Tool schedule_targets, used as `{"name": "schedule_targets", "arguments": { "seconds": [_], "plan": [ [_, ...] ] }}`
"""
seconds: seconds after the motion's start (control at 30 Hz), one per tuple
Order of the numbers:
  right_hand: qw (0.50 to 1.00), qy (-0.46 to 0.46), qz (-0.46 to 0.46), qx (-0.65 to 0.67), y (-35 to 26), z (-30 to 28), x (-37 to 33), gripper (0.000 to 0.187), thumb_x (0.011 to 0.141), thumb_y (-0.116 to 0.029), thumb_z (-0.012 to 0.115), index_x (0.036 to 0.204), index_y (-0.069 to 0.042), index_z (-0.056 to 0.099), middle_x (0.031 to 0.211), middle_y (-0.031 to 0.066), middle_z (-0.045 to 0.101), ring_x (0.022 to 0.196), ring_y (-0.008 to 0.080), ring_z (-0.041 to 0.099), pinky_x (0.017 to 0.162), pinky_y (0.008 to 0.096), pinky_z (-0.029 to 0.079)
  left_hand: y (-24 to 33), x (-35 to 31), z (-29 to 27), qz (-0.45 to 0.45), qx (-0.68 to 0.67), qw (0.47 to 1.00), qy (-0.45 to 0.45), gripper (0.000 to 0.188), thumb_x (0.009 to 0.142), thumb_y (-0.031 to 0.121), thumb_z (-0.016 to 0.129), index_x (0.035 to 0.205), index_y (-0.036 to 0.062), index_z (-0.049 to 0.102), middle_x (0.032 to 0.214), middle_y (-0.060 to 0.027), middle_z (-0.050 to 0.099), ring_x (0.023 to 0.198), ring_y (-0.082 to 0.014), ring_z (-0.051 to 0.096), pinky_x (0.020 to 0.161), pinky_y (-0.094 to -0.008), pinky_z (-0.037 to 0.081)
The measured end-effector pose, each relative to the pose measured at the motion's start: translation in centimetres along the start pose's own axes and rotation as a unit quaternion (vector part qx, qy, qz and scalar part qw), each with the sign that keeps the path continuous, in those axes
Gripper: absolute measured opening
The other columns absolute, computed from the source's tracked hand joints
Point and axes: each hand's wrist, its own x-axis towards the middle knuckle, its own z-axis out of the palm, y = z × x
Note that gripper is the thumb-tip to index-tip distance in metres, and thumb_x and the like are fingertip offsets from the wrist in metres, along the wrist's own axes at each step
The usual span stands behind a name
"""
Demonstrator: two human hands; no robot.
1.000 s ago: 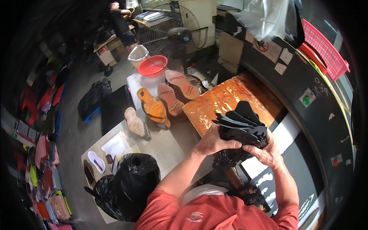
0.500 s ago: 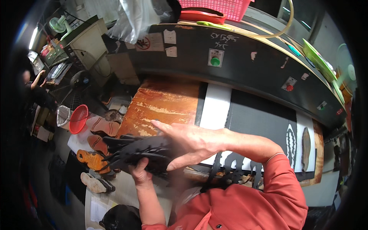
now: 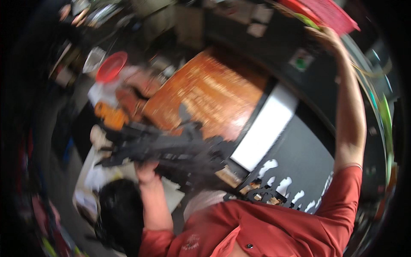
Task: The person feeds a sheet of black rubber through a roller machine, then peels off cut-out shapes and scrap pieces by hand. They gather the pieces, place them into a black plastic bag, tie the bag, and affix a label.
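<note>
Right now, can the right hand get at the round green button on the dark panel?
Likely yes: the right hand is close to the round green button, with nothing visible between; the black layered bundle in the left hand is well clear. Blur obscures depth.

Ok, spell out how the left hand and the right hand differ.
The left hand is low, gripping black pieces; the right hand is up near the red container. The left hand is partly hidden by its load; the right hand shows more fully. Both are bare.

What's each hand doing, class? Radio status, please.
Left hand holding black pieces. Right hand raised by pink basket, grip unclear. Black bag beside left forearm.
</note>
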Motion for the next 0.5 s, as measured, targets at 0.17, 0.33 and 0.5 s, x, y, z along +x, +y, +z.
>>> {"name": "schedule_targets", "arguments": {
  "seconds": [0.17,0.33,0.5],
  "plan": [
    [0.971,0.071,-0.019,0.229,3.0,1.0,1.5,0.054,0.097,-0.055,0.076,0.122,-0.008,0.078,0.092,-0.0029,0.073,0.079,0.0077,0.065,0.073,0.0251,0.052,2.3,-3.2,0.0,0.053,-0.021,0.997,-0.055,0.061,0.072,0.011,0.092,0.128,0.0008,0.07,0.12,-0.0079,0.075,0.115,-0.0263,0.068,0.103,-0.0401,0.051],
    [0.935,0.06,-0.069,0.343,1.9,3.1,-3.0,0.046,0.089,-0.04,0.076,0.118,-0.004,0.077,0.093,0.0019,0.073,0.082,0.0127,0.067,0.074,0.0279,0.053,3.8,-9.9,0.2,0.103,0.039,0.994,0.009,0.038,0.08,0.018,0.088,0.111,0.0005,0.075,0.104,-0.0124,0.077,0.088,-0.0285,0.073,0.082,-0.0402,0.058],
    [0.919,-0.064,-0.214,0.326,-3.4,6.0,-13.7,0.041,0.081,-0.025,0.076,0.114,-0.001,0.075,0.094,0.0067,0.073,0.085,0.0177,0.069,0.076,0.0307,0.054,1.9,-19.4,-4.4,0.113,0.018,0.993,-0.022,0.069,0.084,0.029,0.083,0.138,-0.0087,0.061,0.132,-0.0213,0.07,0.127,-0.0444,0.064,0.113,-0.0578,0.046]
  ]
}}
